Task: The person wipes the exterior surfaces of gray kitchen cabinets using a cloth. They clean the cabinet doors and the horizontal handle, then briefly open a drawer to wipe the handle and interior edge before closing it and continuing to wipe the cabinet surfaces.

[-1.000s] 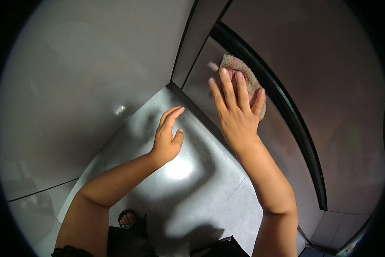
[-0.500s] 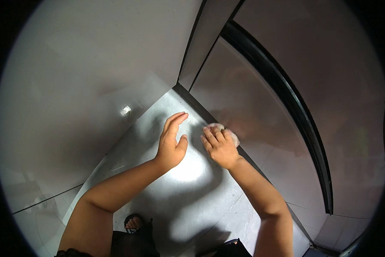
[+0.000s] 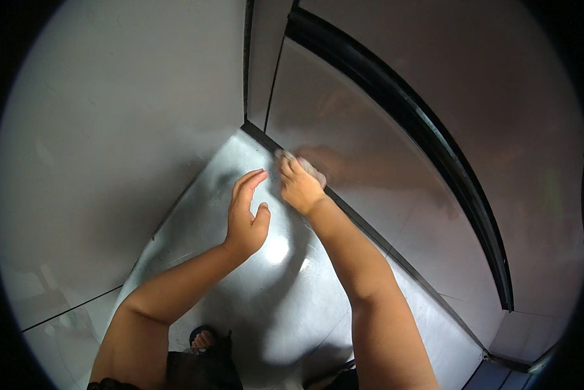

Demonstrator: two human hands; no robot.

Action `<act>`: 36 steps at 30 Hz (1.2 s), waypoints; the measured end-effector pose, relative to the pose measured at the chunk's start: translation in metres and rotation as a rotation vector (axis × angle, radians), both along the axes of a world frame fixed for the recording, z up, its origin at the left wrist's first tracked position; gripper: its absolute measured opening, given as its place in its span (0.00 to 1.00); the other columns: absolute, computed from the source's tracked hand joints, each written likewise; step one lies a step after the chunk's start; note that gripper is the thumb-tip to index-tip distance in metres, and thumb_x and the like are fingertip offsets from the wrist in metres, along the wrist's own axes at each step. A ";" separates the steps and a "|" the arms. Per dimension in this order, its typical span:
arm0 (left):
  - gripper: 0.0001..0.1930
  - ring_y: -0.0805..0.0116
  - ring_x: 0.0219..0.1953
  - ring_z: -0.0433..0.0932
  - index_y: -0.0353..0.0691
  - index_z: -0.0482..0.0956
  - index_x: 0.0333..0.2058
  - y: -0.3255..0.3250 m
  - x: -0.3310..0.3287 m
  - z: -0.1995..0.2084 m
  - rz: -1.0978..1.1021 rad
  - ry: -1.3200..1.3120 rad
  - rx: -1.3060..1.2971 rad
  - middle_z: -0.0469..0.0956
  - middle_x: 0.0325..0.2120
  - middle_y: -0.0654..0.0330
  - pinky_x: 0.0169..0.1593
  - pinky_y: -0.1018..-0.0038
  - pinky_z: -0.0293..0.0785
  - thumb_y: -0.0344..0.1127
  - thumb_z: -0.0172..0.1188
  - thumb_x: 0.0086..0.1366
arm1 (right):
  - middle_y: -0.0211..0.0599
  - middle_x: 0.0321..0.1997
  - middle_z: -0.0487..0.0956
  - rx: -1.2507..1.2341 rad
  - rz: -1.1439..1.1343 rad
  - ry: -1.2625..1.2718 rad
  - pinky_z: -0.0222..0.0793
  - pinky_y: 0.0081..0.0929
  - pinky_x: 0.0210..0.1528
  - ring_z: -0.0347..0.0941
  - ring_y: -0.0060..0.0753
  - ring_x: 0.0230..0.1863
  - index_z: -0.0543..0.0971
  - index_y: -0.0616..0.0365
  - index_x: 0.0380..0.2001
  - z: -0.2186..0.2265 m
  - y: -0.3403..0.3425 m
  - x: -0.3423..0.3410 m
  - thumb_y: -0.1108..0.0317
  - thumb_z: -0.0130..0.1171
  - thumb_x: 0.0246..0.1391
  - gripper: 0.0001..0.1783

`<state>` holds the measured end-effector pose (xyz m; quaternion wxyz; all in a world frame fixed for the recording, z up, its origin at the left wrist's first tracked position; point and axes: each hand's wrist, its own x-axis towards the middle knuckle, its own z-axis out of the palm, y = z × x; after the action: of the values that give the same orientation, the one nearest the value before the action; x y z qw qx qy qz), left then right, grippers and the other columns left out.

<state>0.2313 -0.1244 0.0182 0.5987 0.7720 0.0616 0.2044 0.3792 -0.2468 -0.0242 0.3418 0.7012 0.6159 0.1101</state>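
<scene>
My right hand (image 3: 298, 187) presses a crumpled pale cloth (image 3: 315, 171) against the dark strip (image 3: 357, 218) along the bottom of the right-hand panel. Its fingers curl over the cloth and are a little blurred. To its left, my left hand (image 3: 248, 214) hangs in the air over the light grey floor (image 3: 285, 292). That hand is empty, its fingers stretched out together and the thumb apart. Part of the cloth is hidden under my right hand.
A tall glossy pale panel (image 3: 123, 104) rises on the left and meets the glossy right panel (image 3: 370, 149) at a corner. A curved black rail (image 3: 409, 104) crosses the right panel. My sandalled foot (image 3: 202, 339) stands at the lower left.
My right hand has slid with the cloth along the dark strip, up and left toward the corner. My left hand stays open, slightly further left in view. The view has shifted a little.
</scene>
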 end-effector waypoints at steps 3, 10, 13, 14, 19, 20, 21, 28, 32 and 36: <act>0.30 0.54 0.64 0.62 0.35 0.64 0.60 0.000 -0.005 0.008 0.041 -0.017 -0.041 0.62 0.60 0.50 0.67 0.63 0.57 0.17 0.47 0.56 | 0.37 0.58 0.76 0.153 -0.172 0.293 0.57 0.40 0.64 0.65 0.43 0.63 0.87 0.53 0.37 0.001 -0.050 -0.025 0.63 0.57 0.49 0.15; 0.30 0.56 0.63 0.63 0.38 0.65 0.60 -0.017 -0.001 0.007 0.023 -0.031 -0.036 0.64 0.60 0.52 0.66 0.63 0.59 0.16 0.49 0.56 | 0.31 0.57 0.77 0.902 0.215 -0.071 0.63 0.39 0.54 0.73 0.36 0.57 0.83 0.53 0.37 0.187 -0.060 -0.045 0.65 0.56 0.53 0.10; 0.30 0.56 0.63 0.63 0.37 0.65 0.60 -0.036 0.004 0.012 -0.015 -0.037 -0.051 0.64 0.61 0.52 0.65 0.63 0.59 0.16 0.49 0.56 | 0.35 0.57 0.77 0.798 0.106 -0.225 0.63 0.39 0.54 0.69 0.38 0.58 0.82 0.55 0.35 0.202 -0.056 -0.027 0.64 0.55 0.52 0.11; 0.30 0.56 0.63 0.63 0.37 0.65 0.60 -0.043 0.004 0.014 -0.025 -0.037 -0.052 0.64 0.60 0.52 0.65 0.63 0.60 0.16 0.49 0.56 | 0.36 0.57 0.76 0.815 0.121 -0.236 0.63 0.39 0.54 0.68 0.39 0.59 0.82 0.55 0.35 0.190 -0.058 -0.027 0.64 0.55 0.52 0.11; 0.30 0.56 0.64 0.63 0.36 0.65 0.60 -0.053 0.001 0.013 -0.079 -0.031 -0.018 0.64 0.60 0.52 0.66 0.63 0.59 0.16 0.49 0.56 | 0.40 0.60 0.74 0.576 0.102 -0.039 0.64 0.39 0.56 0.65 0.45 0.61 0.85 0.54 0.32 0.080 -0.117 -0.034 0.61 0.54 0.50 0.13; 0.30 0.56 0.64 0.63 0.36 0.65 0.60 -0.054 -0.001 0.015 -0.083 -0.036 -0.006 0.64 0.60 0.52 0.66 0.63 0.59 0.16 0.49 0.56 | 0.41 0.60 0.75 0.431 0.071 0.031 0.63 0.40 0.57 0.64 0.46 0.62 0.85 0.54 0.32 0.058 -0.136 -0.039 0.61 0.55 0.50 0.14; 0.30 0.56 0.64 0.63 0.36 0.65 0.60 -0.054 -0.003 0.017 -0.089 -0.043 0.009 0.64 0.60 0.52 0.66 0.63 0.59 0.16 0.49 0.56 | 0.41 0.59 0.75 0.287 0.037 0.098 0.63 0.41 0.58 0.63 0.46 0.62 0.86 0.54 0.32 0.036 -0.156 -0.045 0.61 0.56 0.49 0.14; 0.30 0.56 0.64 0.62 0.36 0.65 0.60 -0.049 -0.005 0.022 -0.110 -0.053 0.070 0.62 0.61 0.52 0.67 0.62 0.59 0.16 0.49 0.56 | 0.36 0.58 0.77 0.598 -0.041 0.201 0.65 0.45 0.51 0.71 0.40 0.57 0.83 0.53 0.38 0.109 -0.201 -0.105 0.65 0.59 0.49 0.12; 0.31 0.57 0.65 0.61 0.36 0.64 0.61 -0.061 -0.001 0.020 -0.113 0.013 0.023 0.62 0.61 0.53 0.68 0.63 0.58 0.16 0.49 0.56 | 0.24 0.55 0.79 0.910 0.057 -0.129 0.59 0.39 0.58 0.73 0.35 0.56 0.82 0.49 0.41 0.188 -0.173 -0.090 0.63 0.64 0.51 0.12; 0.32 0.55 0.66 0.61 0.36 0.63 0.62 -0.076 0.007 0.030 -0.179 -0.046 0.079 0.62 0.62 0.51 0.68 0.65 0.58 0.16 0.49 0.56 | 0.27 0.52 0.79 0.843 0.037 -0.274 0.63 0.36 0.48 0.73 0.35 0.50 0.82 0.48 0.37 0.158 -0.168 -0.057 0.64 0.65 0.52 0.08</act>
<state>0.2383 -0.2004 0.0479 0.5847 0.7926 -0.0295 0.1701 0.3226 -0.4143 0.1338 0.1025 0.7470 0.4787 0.4499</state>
